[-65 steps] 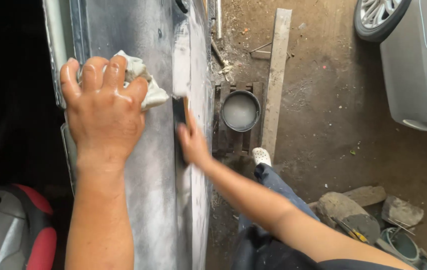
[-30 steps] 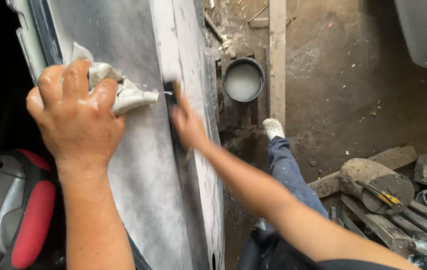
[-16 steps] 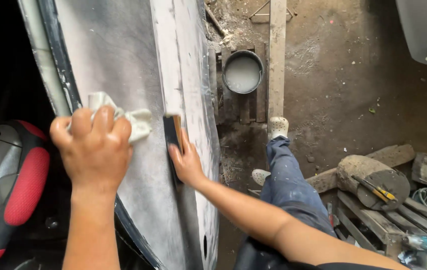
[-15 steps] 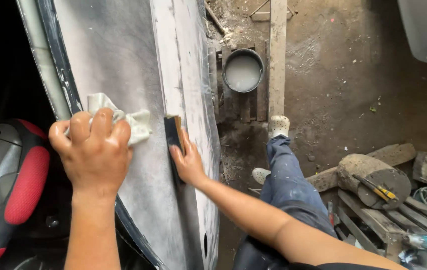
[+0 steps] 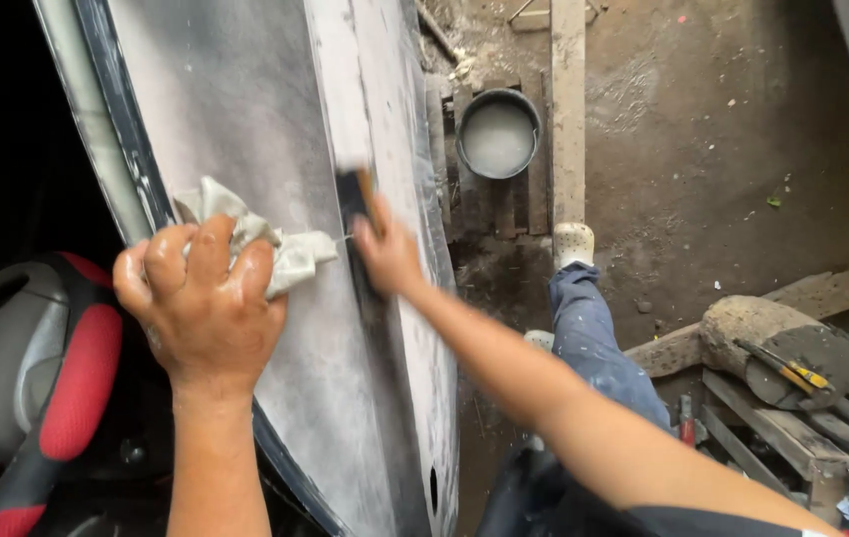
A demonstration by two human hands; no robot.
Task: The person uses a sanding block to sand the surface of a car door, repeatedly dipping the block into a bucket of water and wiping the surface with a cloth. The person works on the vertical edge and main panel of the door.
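Observation:
A grey, sanded car door panel (image 5: 245,129) stands open below me, dull with wet dust. My left hand (image 5: 203,303) presses a crumpled whitish rag (image 5: 285,254) against the panel near its dark window edge. My right hand (image 5: 384,254) grips a dark sanding block (image 5: 355,194) held flat on the panel's raised ridge; the block is blurred. My leg in paint-flecked jeans and a white shoe (image 5: 571,244) stands on the dirt beside the door.
A round bucket of cloudy water (image 5: 497,134) sits on wooden slats ahead, next to a long plank (image 5: 567,99). A red and grey car seat (image 5: 56,378) is at the lower left. Stones, a wooden pallet and tools (image 5: 792,368) lie at the right.
Both hands have slid along the panel; my left hand with the rag sits lower in view than a second ago, and the sanding block keeps moving back and forth on the ridge.

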